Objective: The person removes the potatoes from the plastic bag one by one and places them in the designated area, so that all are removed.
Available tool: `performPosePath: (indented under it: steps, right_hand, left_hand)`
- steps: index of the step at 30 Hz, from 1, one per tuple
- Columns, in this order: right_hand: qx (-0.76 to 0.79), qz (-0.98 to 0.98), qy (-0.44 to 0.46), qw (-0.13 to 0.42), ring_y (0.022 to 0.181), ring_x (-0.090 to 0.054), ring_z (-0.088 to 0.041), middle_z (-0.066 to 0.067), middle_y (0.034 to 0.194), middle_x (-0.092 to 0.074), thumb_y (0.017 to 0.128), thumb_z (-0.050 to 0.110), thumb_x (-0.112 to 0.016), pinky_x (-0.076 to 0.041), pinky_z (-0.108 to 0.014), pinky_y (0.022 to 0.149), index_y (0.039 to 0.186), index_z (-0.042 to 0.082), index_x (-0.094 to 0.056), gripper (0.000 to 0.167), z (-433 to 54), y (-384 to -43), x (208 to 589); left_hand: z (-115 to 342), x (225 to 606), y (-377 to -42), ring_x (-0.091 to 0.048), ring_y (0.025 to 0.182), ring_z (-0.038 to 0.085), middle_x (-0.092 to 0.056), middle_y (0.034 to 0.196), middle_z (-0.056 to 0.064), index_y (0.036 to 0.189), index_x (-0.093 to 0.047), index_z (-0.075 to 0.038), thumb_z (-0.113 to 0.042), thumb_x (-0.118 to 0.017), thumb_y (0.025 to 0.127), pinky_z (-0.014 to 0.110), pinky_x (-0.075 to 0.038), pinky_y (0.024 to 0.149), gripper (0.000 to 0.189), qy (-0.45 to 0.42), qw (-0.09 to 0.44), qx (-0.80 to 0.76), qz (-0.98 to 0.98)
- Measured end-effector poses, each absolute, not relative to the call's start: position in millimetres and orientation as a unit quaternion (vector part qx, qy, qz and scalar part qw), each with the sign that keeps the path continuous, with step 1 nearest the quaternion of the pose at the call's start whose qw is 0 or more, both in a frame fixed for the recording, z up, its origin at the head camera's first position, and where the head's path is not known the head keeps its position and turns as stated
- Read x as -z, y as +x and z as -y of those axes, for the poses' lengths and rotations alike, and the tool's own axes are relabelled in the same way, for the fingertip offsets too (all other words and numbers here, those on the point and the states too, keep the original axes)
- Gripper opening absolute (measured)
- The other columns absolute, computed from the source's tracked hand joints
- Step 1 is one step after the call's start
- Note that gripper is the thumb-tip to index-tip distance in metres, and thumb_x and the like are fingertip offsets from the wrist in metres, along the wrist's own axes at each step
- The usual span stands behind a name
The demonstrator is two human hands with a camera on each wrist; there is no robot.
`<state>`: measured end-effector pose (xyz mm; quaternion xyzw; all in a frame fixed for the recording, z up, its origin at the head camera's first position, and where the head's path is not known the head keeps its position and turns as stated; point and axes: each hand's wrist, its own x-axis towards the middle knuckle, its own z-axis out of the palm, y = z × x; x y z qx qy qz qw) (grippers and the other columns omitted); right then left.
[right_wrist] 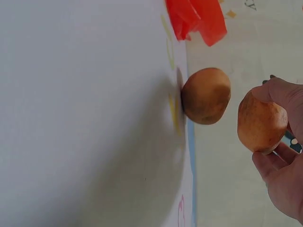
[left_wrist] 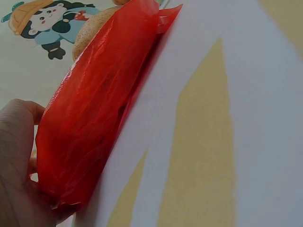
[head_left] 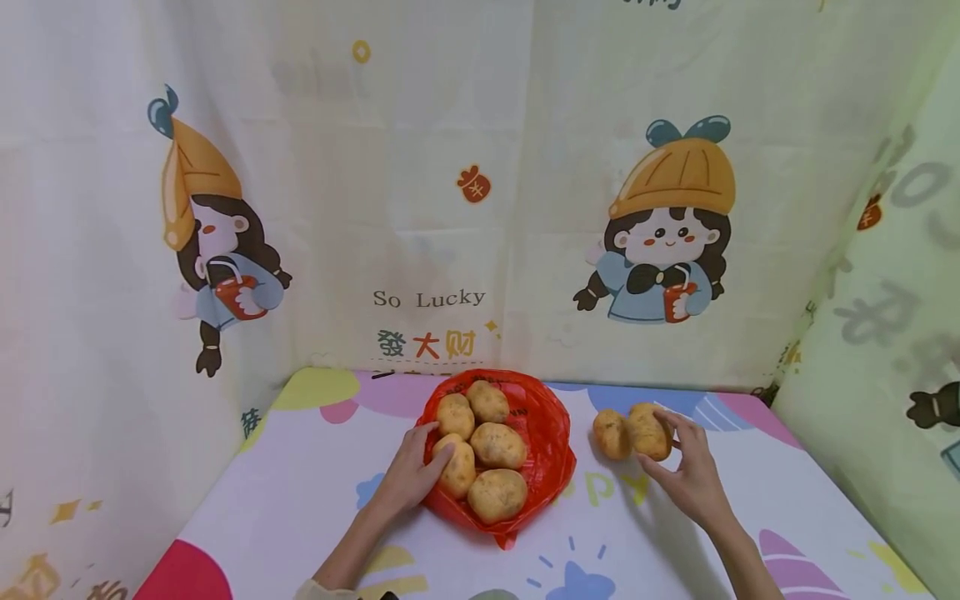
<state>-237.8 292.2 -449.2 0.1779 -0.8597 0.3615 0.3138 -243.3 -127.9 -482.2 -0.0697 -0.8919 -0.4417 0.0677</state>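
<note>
The held potato [head_left: 649, 432] is oval and yellow-brown with small darker marks, held clear of the printed tabletop [head_left: 300, 500], right of the red bag [head_left: 550, 442]. A second potato [head_left: 612, 434] rests on the tabletop between it and the bag. Five potatoes [head_left: 498, 446] sit inside the bag. The right-hand grip [head_left: 686, 475] pinches the held potato between thumb and fingers; the left-hand grip [head_left: 412, 471] clasps the bag's left side, thumb over the rim.

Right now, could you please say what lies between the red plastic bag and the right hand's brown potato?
Another brown oval potato, on the printed tabletop, in the head view.
</note>
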Motion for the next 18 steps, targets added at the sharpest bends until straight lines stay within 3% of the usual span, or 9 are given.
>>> performPosePath:
  steps: [11, 15, 18]
  right_hand:
    - [-0.347, 0.873, 0.165, 0.300, 0.118, -0.045, -0.037, -0.028, 0.130, -0.052, 0.071, -0.007, -0.085, -0.031, -0.001, 0.088, 0.137, -0.006, -0.054, 0.073, -310, -248, 456]
    - [-0.331, 0.890, 0.146, 0.278, 0.118, -0.046, -0.043, -0.029, 0.130, -0.050, 0.072, -0.005, -0.085, -0.042, -0.031, 0.092, 0.136, -0.005, -0.053, 0.071, -315, -251, 460]
    - [-0.327, 0.898, 0.137, 0.262, 0.121, -0.044, -0.048, -0.031, 0.131, -0.048, 0.072, -0.008, -0.084, -0.041, -0.057, 0.093, 0.134, -0.007, -0.052, 0.069, -317, -252, 462]
  left_hand:
    - [128, 482, -243, -0.045, 0.136, 0.041, -0.044, 0.148, 0.022, 0.148, -0.046, -0.003, -0.047, -0.059, 0.101, 0.064, -0.038, 0.111, 0.066, -0.067, 0.063, 0.442, 0.892]
    - [128, 481, -243, -0.044, 0.137, 0.042, -0.044, 0.150, 0.022, 0.148, -0.046, -0.003, -0.047, -0.058, 0.101, 0.064, -0.037, 0.112, 0.066, -0.067, 0.064, 0.440, 0.893]
    - [128, 481, -243, -0.044, 0.137, 0.042, -0.043, 0.150, 0.023, 0.148, -0.046, -0.003, -0.047, -0.058, 0.101, 0.064, -0.037, 0.112, 0.066, -0.066, 0.064, 0.438, 0.894]
